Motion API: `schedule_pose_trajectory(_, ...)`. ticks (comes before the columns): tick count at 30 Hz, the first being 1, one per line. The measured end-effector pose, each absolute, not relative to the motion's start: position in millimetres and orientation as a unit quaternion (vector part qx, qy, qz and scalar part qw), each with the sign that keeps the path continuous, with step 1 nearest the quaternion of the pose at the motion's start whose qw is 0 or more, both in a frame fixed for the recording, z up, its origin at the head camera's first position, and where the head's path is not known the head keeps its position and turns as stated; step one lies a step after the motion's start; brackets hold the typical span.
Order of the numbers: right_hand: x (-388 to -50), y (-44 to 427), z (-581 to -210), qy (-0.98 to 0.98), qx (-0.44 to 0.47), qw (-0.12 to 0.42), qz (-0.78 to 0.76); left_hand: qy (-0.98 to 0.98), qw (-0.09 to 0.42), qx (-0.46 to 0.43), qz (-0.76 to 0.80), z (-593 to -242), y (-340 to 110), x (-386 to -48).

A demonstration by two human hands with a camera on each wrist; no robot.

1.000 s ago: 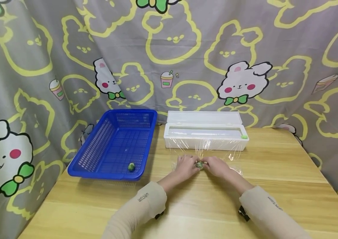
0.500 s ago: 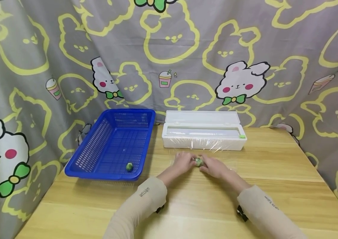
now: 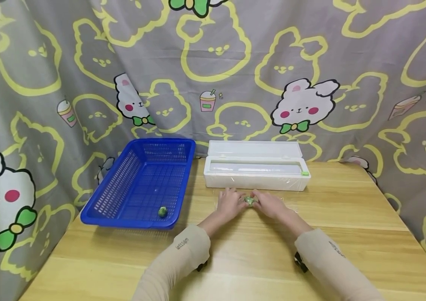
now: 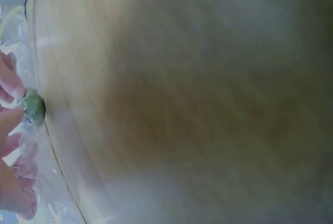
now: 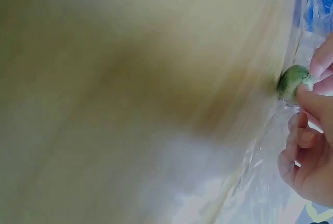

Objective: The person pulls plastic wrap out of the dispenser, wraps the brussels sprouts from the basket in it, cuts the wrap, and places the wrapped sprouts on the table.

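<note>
A small green Brussels sprout [image 3: 249, 201] sits low over the table between both hands, with clear plastic wrap [image 5: 260, 156] around and under it. My left hand [image 3: 231, 202] pinches it from the left through the film, thumb and fingertips at its side. From the right, my right hand [image 3: 269, 203] pinches it too; in the right wrist view its thumb lies on the sprout and the other fingers curl below. The left wrist view shows the sprout's green side against the table, film crumpled around the fingers. A second Brussels sprout [image 3: 162, 212] lies in the blue basket [image 3: 188, 184].
Behind the hands stands a white cling-film box [image 3: 258, 182] with its lid raised and a film roll inside; a green slider [image 3: 305, 173] sits at its right end. The basket is to the left on the wooden table [image 3: 348, 251]. A patterned curtain [image 3: 235, 62] hangs behind.
The film's bright creases running toward the box have faded. My fingers have closed in further around the sprout, covering more of it. The basket and box stay put.
</note>
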State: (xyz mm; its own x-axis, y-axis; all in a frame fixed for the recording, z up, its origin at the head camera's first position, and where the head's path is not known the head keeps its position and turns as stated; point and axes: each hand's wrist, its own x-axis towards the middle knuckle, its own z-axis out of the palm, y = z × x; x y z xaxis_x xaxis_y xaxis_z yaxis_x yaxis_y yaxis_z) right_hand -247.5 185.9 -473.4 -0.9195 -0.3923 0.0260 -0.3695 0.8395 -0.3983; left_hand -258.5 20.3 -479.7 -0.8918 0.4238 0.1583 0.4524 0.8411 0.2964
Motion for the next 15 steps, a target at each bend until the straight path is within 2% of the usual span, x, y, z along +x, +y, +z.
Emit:
schedule_pose_trajectory(4,-250.7,185.7,-471.0,0.962,-0.204,0.021,-0.179,-0.965,0.06,-0.216,-0.134,-478.5,23.0,-258.4)
schedule_pose_trajectory(15,-258.0,185.5,-471.3,0.968,-0.196,0.008,-0.158,-0.974,0.057,-0.196,-0.097,-479.0,29.5,-267.4)
